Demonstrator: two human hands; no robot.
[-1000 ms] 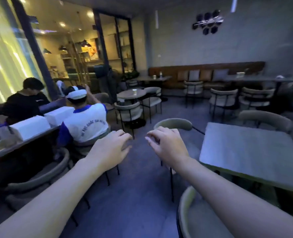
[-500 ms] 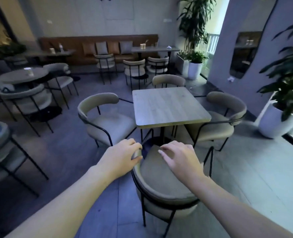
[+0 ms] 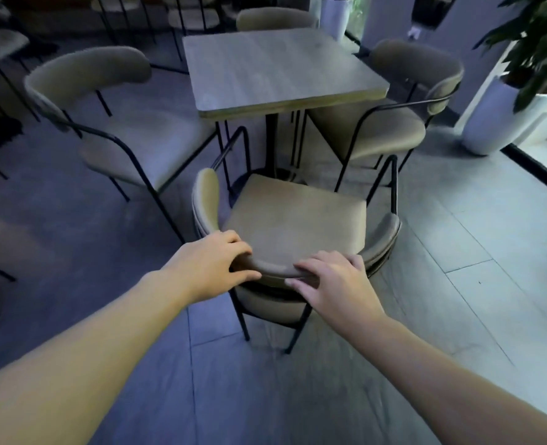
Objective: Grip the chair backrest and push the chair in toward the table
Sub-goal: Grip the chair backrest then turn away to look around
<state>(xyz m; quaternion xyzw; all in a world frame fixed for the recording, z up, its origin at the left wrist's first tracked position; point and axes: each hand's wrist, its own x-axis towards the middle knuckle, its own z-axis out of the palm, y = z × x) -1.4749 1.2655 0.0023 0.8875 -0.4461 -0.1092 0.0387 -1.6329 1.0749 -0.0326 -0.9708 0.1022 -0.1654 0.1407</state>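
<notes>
A beige padded chair (image 3: 294, 216) with a black metal frame stands right in front of me, its seat facing a square wooden table (image 3: 278, 69). The seat's front edge sits short of the tabletop's near edge. Its curved backrest (image 3: 273, 268) is nearest to me. My left hand (image 3: 211, 268) curls over the backrest's left part, fingers on top and thumb below. My right hand (image 3: 333, 284) wraps the backrest just right of centre, fingers over the top edge.
Matching chairs stand at the table's left (image 3: 111, 123), right (image 3: 403, 104) and far side (image 3: 275, 17). A white planter (image 3: 503, 120) with a leafy plant stands at the right by a wall. More chairs and tables fill the dark back left. Tiled floor surrounds the chair.
My view has swung from the room down onto this chair and moved closer. Both hands, which hovered above the backrest half a second ago, now rest on it with fingers wrapped over.
</notes>
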